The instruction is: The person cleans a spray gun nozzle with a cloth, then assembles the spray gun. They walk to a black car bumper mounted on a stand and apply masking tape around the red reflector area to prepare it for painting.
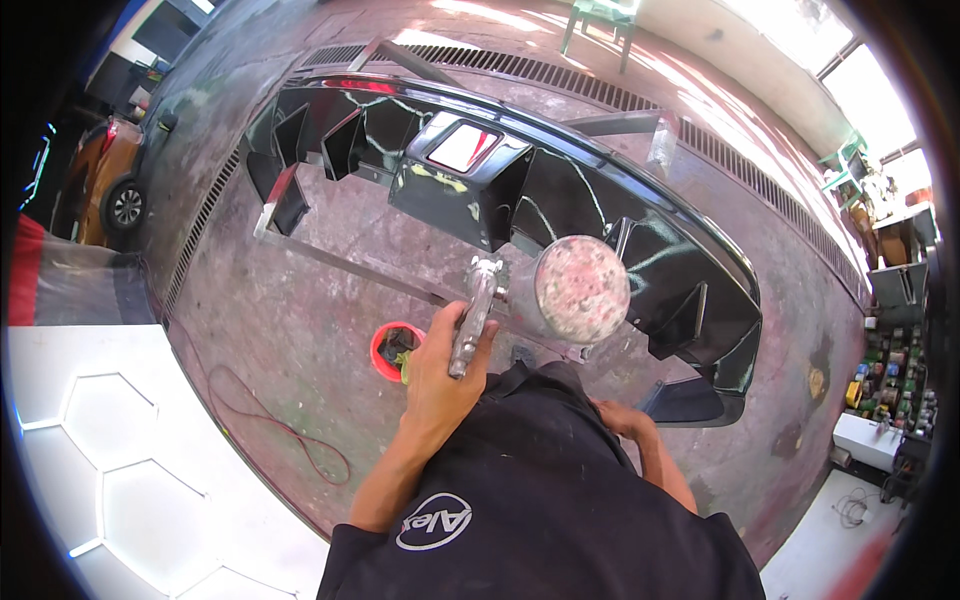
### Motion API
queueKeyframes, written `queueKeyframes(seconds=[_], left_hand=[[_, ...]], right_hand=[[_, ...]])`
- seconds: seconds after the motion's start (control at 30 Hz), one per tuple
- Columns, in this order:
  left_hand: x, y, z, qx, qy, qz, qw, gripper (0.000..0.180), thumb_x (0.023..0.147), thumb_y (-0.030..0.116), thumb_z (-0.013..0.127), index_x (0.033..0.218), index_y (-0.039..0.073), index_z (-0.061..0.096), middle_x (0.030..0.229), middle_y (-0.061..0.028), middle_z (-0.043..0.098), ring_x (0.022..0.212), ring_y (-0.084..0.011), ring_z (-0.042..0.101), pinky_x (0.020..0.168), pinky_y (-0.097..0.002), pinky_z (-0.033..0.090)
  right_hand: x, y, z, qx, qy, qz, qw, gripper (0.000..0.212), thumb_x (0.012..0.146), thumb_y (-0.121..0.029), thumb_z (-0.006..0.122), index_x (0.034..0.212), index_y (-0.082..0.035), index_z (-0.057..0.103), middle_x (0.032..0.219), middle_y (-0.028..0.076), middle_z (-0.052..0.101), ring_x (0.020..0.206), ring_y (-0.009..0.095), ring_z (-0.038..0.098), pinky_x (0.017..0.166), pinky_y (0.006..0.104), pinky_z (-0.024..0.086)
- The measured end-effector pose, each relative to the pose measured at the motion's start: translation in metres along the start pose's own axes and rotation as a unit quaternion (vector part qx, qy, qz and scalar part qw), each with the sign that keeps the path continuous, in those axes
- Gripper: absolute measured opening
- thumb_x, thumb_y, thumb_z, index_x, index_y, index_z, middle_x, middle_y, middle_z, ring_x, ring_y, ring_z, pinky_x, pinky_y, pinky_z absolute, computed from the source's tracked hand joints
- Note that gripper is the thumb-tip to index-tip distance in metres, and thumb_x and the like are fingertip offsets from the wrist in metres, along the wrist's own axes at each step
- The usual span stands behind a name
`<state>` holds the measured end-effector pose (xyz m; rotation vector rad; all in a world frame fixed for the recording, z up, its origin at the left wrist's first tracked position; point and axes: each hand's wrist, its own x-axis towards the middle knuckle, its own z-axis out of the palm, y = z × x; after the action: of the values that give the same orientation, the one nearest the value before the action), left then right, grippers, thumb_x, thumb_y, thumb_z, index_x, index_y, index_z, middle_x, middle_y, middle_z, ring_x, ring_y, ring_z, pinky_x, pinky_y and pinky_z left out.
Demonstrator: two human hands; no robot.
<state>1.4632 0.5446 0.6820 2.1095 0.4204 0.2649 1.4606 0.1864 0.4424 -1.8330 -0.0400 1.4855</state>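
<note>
My left hand is closed around the metal handle of a spray gun, held up in front of my body. A round cup with a paint-speckled lid sits on the gun, to the right of my hand. Beyond it a large black car bumper rests on a metal stand. Pale streaks run over the bumper's dark surface, and a squarish recess is at its middle. My right hand is low by my right side, against my dark clothing; its fingertips are hidden.
A red bucket with dark contents stands on the floor left of the gun. A thin reddish hose curls at lower left. Floor grates run behind the bumper. A green stool stands far back; cluttered shelves line the right.
</note>
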Motion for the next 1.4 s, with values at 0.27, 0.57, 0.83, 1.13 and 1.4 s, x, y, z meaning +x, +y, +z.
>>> queueKeyframes(seconds=[0.27,0.57,0.83,1.13,1.4], left_hand=[[-0.056,-0.071,-0.035,-0.025,0.138,0.05,0.989,0.026,0.1,0.005,0.064,0.125,-0.002,0.062,0.105,-0.0111,0.07,0.091,-0.015,0.066,0.081,-0.0323,0.053],[-0.087,-0.083,-0.069,-0.156,0.257,-0.171,0.938,0.026,0.108,0.025,0.065,0.106,-0.001,0.063,0.09,-0.0076,0.066,0.05,-0.0072,0.046,0.045,-0.0263,0.038],[-0.104,-0.093,-0.1,-0.103,0.265,-0.186,0.94,0.03,0.109,0.029,0.063,0.105,0.0,0.062,0.093,-0.0082,0.066,0.05,-0.0075,0.046,0.043,-0.0262,0.037],[-0.101,-0.097,-0.115,-0.067,0.259,-0.195,0.944,0.032,0.11,0.028,0.062,0.105,-0.004,0.065,0.088,-0.0083,0.068,0.051,-0.0074,0.048,0.044,-0.0267,0.038],[-0.09,-0.085,-0.111,-0.107,0.259,-0.169,0.945,0.028,0.109,0.026,0.063,0.111,-0.003,0.063,0.098,-0.0106,0.069,0.052,-0.0076,0.048,0.045,-0.0263,0.039]], right_hand=[[-0.15,-0.242,-0.039,-0.266,0.152,-0.254,0.917,0.044,0.11,-0.033,0.047,0.134,-0.002,0.065,0.104,0.023,0.073,0.092,0.044,0.07,0.083,0.0479,0.057],[-0.013,-0.437,-0.067,0.043,0.493,-0.639,0.589,0.065,0.109,-0.046,0.053,0.155,-0.001,0.044,0.158,0.024,0.048,0.15,0.041,0.041,0.124,0.0474,0.028],[0.079,-0.473,-0.021,-0.102,0.573,-0.641,0.5,0.078,0.106,-0.056,0.05,0.163,-0.007,0.033,0.171,0.018,0.03,0.162,0.037,0.018,0.13,0.0539,0.007],[0.1,-0.419,0.002,-0.198,0.514,-0.689,0.472,0.076,0.101,-0.054,0.058,0.161,-0.011,0.037,0.169,0.015,0.037,0.162,0.037,0.023,0.132,0.054,0.007],[0.091,-0.32,0.1,-0.186,0.297,-0.748,0.563,0.07,0.091,-0.03,0.073,0.154,-0.016,0.047,0.169,0.012,0.038,0.16,0.034,0.027,0.132,0.0555,0.012]])
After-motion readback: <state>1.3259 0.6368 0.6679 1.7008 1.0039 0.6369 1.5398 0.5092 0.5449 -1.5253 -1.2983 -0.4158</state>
